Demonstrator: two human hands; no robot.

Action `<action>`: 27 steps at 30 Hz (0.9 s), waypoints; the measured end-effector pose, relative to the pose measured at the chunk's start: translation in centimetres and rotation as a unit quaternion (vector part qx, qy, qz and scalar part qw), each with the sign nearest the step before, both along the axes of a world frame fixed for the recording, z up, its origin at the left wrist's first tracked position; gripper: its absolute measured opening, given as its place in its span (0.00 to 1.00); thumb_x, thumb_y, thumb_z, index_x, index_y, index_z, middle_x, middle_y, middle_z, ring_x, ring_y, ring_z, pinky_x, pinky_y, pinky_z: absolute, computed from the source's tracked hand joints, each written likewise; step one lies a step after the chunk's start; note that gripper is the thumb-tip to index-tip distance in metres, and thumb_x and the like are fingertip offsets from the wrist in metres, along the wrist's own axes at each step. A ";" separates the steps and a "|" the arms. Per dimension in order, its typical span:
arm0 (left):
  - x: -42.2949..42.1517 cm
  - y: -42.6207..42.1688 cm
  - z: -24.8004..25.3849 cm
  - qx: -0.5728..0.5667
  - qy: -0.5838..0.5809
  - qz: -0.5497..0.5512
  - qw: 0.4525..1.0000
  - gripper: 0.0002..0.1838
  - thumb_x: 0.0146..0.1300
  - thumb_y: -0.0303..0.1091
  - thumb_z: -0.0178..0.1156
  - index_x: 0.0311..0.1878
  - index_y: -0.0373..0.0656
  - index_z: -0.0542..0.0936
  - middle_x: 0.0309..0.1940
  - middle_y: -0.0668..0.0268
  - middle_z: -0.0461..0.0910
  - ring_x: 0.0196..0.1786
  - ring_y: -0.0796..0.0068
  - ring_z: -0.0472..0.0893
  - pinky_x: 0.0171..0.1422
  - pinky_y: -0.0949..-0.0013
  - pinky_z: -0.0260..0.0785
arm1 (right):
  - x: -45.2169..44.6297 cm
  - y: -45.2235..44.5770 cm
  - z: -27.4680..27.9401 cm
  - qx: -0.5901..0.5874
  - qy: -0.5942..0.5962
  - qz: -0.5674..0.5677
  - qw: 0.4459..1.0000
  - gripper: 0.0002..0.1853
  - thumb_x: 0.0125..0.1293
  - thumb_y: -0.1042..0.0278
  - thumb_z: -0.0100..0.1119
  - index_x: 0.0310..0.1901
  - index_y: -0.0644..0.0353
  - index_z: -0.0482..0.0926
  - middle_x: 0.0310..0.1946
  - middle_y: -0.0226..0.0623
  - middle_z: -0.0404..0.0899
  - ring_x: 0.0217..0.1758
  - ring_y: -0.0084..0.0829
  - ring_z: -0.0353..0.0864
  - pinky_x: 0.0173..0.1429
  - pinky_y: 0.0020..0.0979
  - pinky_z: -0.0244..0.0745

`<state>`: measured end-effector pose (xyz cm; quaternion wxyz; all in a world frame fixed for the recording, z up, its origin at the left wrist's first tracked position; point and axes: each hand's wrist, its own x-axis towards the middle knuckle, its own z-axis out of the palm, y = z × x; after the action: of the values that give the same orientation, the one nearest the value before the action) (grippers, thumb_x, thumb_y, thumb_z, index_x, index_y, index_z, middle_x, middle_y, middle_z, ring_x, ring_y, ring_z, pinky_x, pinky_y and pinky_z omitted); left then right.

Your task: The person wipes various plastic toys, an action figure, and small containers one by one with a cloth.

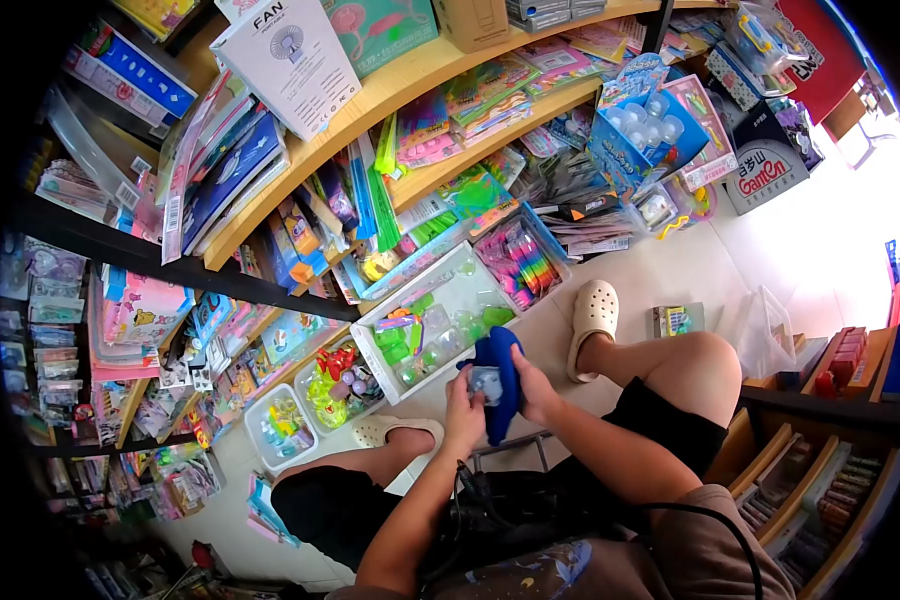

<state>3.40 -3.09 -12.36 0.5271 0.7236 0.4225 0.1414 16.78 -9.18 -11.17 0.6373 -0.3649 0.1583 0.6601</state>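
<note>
Open pale floor tiles (705, 265) stretched beyond a cream perforated clog (596, 312). Just short of the edge of a white plastic bin (425, 287), the left hand (463, 412) gripped a small clear plastic item (486, 383) and the right hand (538, 390) clasped a blue cloth (507, 398) against it. Packed wooden shelves (380, 97) blocked the way ahead, behind the bin.

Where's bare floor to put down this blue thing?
The blue thing would likely fit on the floor between the right clog, small box and black box. A narrower strip lies between the left tub and left leg. Crowded: the white tray, with green and clear pieces, and the packed shelf.
</note>
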 end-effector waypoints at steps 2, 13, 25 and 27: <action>0.3 -0.1 0.8 0.013 0.044 0.012 0.999 0.29 0.65 0.35 0.52 0.66 0.36 0.57 0.56 0.46 0.63 0.59 0.50 0.66 0.64 0.59 0.58 | -0.5 0.2 1.2 0.009 -0.015 0.022 1.000 0.30 0.68 0.39 0.40 0.55 0.60 0.70 0.49 0.35 0.76 0.51 0.30 0.75 0.57 0.32 0.68; -0.8 1.2 1.2 -0.337 -0.125 0.218 0.907 0.25 0.69 0.52 0.43 0.59 0.43 0.66 0.47 0.62 0.75 0.47 0.70 0.78 0.52 0.67 0.71 | -3.6 0.5 1.4 -0.016 -0.226 0.241 0.944 0.35 0.63 0.40 0.51 0.57 0.67 0.70 0.48 0.43 0.77 0.49 0.32 0.76 0.55 0.30 0.69; -6.9 5.0 -7.6 -0.501 -0.310 0.234 0.773 0.18 0.66 0.43 0.43 0.39 0.39 0.77 0.30 0.61 0.79 0.33 0.69 0.80 0.39 0.65 0.74 | -3.8 0.0 6.7 0.050 -0.126 0.294 0.946 0.25 0.64 0.51 0.55 0.52 0.66 0.73 0.42 0.38 0.79 0.42 0.27 0.79 0.48 0.30 0.74; -11.1 7.0 -14.1 -0.515 -0.341 0.192 0.763 0.17 0.67 0.44 0.44 0.38 0.41 0.76 0.30 0.62 0.79 0.33 0.67 0.80 0.34 0.62 0.73 | -4.7 0.3 7.0 0.068 -0.060 0.290 0.953 0.26 0.64 0.50 0.55 0.52 0.67 0.72 0.43 0.39 0.79 0.42 0.28 0.79 0.48 0.31 0.74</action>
<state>-7.70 3.89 -26.46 0.8915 0.1515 0.3541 0.2384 12.13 -8.87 -4.15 0.4496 -0.3899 -0.0377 0.8027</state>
